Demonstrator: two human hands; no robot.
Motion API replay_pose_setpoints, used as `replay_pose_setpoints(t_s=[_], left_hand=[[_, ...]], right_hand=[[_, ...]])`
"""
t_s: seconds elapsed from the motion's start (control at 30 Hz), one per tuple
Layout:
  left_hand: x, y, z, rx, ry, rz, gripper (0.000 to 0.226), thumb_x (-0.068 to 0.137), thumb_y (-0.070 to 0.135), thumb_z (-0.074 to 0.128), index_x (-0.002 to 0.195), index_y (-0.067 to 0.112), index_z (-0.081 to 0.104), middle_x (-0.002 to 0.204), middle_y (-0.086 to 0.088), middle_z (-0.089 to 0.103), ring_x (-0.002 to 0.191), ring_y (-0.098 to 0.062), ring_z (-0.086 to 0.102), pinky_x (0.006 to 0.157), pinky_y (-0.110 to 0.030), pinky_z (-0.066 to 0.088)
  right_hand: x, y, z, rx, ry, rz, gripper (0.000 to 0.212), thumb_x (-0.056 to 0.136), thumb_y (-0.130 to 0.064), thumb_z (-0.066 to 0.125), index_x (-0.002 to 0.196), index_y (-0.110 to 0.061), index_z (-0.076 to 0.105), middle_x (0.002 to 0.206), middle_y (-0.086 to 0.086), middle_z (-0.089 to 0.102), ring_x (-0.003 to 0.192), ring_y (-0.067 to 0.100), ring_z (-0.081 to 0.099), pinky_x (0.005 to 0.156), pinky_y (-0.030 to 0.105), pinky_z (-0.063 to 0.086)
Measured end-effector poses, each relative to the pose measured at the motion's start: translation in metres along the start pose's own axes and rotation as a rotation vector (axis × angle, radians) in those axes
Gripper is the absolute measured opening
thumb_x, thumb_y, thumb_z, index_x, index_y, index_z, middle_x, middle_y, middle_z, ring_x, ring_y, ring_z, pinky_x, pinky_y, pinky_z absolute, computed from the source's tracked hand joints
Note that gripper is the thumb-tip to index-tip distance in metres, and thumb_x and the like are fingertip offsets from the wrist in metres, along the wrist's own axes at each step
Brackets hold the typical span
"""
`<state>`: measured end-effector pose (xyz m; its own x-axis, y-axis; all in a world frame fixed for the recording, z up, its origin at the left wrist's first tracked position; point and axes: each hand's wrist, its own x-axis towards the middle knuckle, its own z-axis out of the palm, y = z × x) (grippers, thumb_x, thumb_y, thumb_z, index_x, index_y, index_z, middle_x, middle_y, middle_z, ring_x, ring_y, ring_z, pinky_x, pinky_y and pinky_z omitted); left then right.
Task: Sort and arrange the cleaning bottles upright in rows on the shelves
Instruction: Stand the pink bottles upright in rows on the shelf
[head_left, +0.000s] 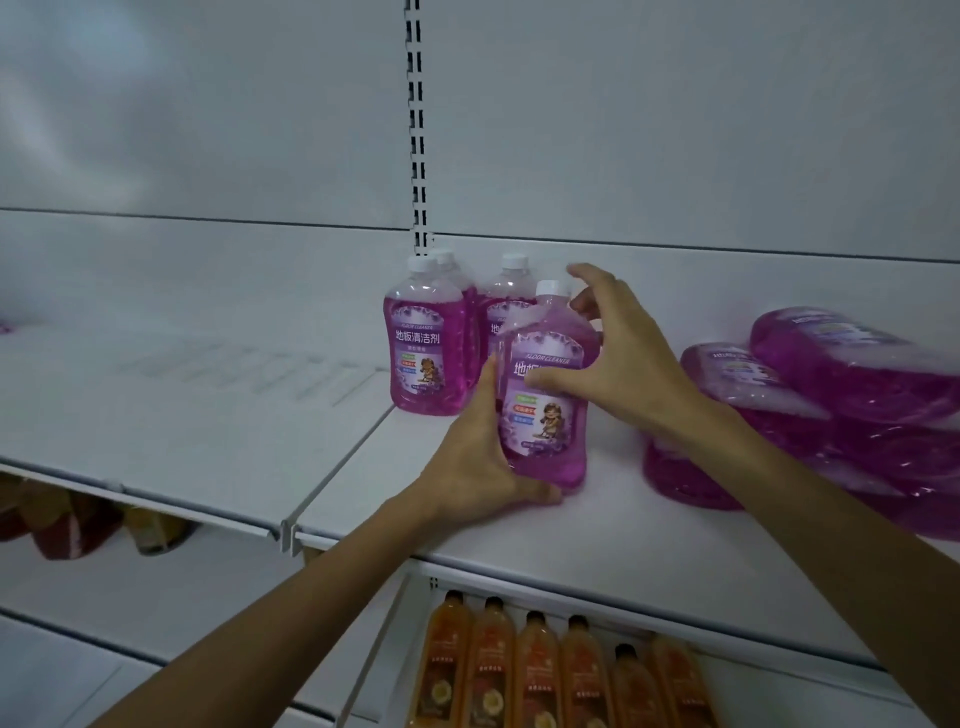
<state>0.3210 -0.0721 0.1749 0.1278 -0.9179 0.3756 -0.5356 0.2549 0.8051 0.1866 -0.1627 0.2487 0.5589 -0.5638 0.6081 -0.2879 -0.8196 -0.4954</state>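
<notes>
A purple floor-cleaner bottle (545, 415) with a white cap stands upright on the white shelf (597, 525). My left hand (480, 457) grips its lower left side. My right hand (618, 353) curls round its upper right side, fingers spread. Behind it stand three more upright purple bottles: one at the front left (423, 343), one behind that (451, 270), one at the back (506, 301). To the right, a pile of the same bottles (810, 400) lies on its side.
A slotted upright (418, 130) runs up the white back panel. The neighbouring shelf (182, 405) on the left adjoins at a divider rail. Below, a row of orange bottles (540, 670) with dark caps stands; packets (78, 519) lie on the lower left shelf.
</notes>
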Motion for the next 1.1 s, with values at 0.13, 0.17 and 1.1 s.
replay_pose_setpoints(t_s=[0.13,0.17,1.1], left_hand=[[-0.002,-0.009,-0.013,0.011,0.052,0.002,0.111,0.053,0.016,0.09,0.135,0.039,0.017,0.122,0.016,0.049,0.105,0.011,0.052,0.079,0.0,0.043],[-0.002,-0.011,-0.014,0.021,0.071,0.006,0.109,0.055,0.016,0.089,0.13,0.045,0.016,0.12,0.019,0.047,0.103,0.015,0.05,0.077,0.001,0.042],[-0.017,-0.011,-0.024,0.877,-0.023,-0.025,0.044,0.091,0.042,0.046,0.127,0.016,0.047,0.129,-0.002,0.049,0.118,-0.02,0.044,0.101,-0.033,0.034]], right_hand=[[0.004,-0.011,0.012,-0.01,-0.162,0.022,0.108,0.066,-0.024,0.085,0.148,-0.035,0.016,0.131,0.003,0.035,0.117,0.01,0.04,0.093,0.017,0.037],[0.005,-0.013,0.017,-0.004,-0.159,0.027,0.107,0.066,-0.022,0.085,0.147,-0.037,0.016,0.133,0.004,0.036,0.118,0.011,0.041,0.091,0.018,0.038],[0.034,0.005,0.042,-0.222,-0.056,0.065,0.105,0.076,-0.021,0.077,0.151,-0.03,0.003,0.146,0.01,0.03,0.133,0.026,0.028,0.105,0.04,0.034]])
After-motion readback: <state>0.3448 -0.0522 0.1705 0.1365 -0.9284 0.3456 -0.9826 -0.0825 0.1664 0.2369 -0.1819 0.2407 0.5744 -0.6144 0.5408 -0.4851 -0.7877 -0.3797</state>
